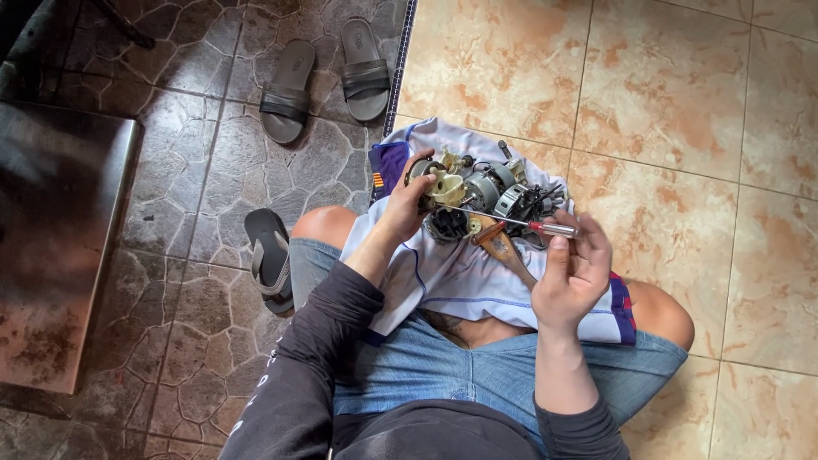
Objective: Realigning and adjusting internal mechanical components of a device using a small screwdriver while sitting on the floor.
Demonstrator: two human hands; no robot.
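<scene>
**Screwdriver at work on a small motor, held on the lap**

The person sits on the floor with a white cloth (452, 277) spread over the knees. On that cloth, just ahead of both hands, lies a small motor (486, 194) with grey metal parts, dark wires and a cream plastic piece at its near left corner.

The left hand (407, 204) is closed on the left end of the motor, thumb and fingers curled round the cream plastic piece, so the motor lies directly against this hand and stretches away to its right.

The right hand (573, 271) sits just right of and a little nearer the body than the motor, not touching it. Its fingers are curled shut round the clear handle of a screwdriver (520, 223), whose thin shaft runs leftward from the hand across the front of the motor, with its tip reaching the part by the left hand. The screwdriver thus bridges the gap between the two hands.

Under the shaft, between the hands, a wooden handle (503, 250) of another tool lies on the cloth.

Well beyond the left hand, on the dark stone floor, lie a pair of grey sandals (324, 77), and a single dark sandal (271, 255) lies to the left of the left forearm.
</scene>
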